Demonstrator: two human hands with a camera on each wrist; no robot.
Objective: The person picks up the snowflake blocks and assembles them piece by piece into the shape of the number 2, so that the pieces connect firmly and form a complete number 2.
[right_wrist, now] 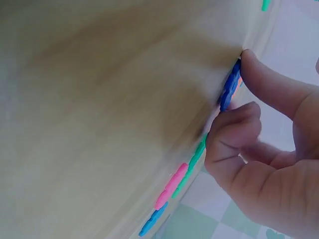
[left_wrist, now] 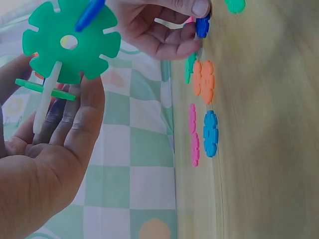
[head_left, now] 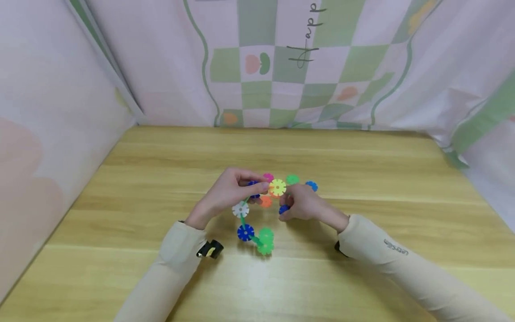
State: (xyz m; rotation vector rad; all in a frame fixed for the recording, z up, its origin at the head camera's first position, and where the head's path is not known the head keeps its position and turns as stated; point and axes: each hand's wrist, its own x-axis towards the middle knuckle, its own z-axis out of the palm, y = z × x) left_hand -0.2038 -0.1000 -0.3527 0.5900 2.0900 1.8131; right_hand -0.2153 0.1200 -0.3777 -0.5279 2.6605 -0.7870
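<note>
My left hand (head_left: 225,192) holds up a chain of slotted plastic discs by its upper end, near a dark blue disc (head_left: 252,183). A yellow disc (head_left: 277,187) shows at its fingertips. From there the chain hangs through a white disc (head_left: 240,209) and another dark blue disc (head_left: 245,232) to green discs (head_left: 265,247). In the left wrist view a large green disc (left_wrist: 47,30) hides part of that hand's grip. My right hand (head_left: 306,203) pinches a single dark blue disc (right_wrist: 230,87) between thumb and fingers, close to the tabletop.
Loose discs lie on the wooden table (head_left: 257,290) beyond the hands: pink (head_left: 268,177), green (head_left: 292,179), blue (head_left: 311,185) and orange (head_left: 265,201). A patterned curtain (head_left: 257,96) hangs along the table's far edge, and a pale wall stands at the left.
</note>
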